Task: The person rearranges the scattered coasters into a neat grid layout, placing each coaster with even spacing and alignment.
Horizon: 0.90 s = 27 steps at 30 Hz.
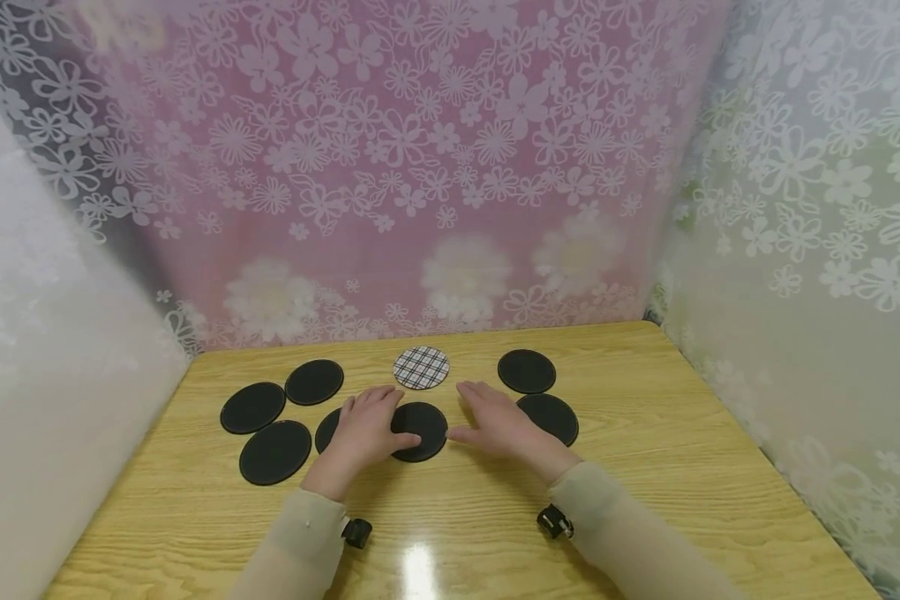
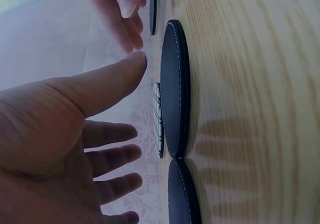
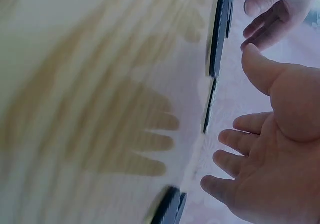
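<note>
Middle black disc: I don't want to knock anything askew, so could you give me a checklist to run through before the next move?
1. Left hand holding nothing: ok, its fingers are extended and empty.
2. Right hand holding nothing: ok, its fingers are extended too.
3. Middle black disc lying flat on the table: ok.
4. Middle black disc fully uncovered in the head view: not ok, the left hand overlaps it.
5. Checked disc patterned side up: ok.
6. Middle black disc's underside free of marks: cannot tell, it is hidden.
</note>
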{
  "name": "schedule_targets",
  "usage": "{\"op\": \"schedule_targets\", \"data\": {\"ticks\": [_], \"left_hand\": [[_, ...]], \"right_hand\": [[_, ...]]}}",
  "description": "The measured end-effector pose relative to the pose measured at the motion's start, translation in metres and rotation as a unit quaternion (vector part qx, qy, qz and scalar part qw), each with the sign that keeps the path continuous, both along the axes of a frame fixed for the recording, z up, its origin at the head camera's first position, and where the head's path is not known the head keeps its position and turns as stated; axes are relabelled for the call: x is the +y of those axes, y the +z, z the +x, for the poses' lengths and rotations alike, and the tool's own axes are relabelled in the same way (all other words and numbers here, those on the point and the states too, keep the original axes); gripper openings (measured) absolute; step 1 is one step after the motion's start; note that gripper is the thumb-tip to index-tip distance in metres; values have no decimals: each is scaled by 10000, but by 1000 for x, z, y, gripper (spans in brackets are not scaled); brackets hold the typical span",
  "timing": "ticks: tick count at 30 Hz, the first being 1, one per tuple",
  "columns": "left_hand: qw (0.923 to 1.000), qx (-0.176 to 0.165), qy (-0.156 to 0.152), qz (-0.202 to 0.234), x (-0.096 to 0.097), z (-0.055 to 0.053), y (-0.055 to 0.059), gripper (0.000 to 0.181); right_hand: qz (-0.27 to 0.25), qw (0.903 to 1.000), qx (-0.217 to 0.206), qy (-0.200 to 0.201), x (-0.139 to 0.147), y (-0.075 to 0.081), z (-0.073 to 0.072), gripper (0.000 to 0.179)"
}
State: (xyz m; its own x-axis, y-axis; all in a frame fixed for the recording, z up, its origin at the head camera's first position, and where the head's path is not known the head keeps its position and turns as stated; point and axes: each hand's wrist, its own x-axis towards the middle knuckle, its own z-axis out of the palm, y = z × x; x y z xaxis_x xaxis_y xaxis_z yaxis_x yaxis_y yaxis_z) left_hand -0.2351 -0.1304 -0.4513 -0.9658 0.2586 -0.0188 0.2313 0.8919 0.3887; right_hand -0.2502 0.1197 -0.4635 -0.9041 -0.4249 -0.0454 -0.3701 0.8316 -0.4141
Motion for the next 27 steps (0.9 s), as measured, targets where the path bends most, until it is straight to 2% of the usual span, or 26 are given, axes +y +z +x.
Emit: {"op": "schedule_targets", "data": {"ticks": [8, 20, 27], "left_hand": [[9997, -106, -6, -234, -9, -3, -4, 83], [9986, -212, -2, -479, -16, -3, -2, 75], [9983, -123, 89, -566, -17, -5, -2, 73]], "right_hand": [[125, 9998, -92, 105, -17, -2, 4, 86], [366, 9991, -101, 204, -31, -3, 5, 82], [630, 9979, 28, 152, -37, -1, 2, 78]]}}
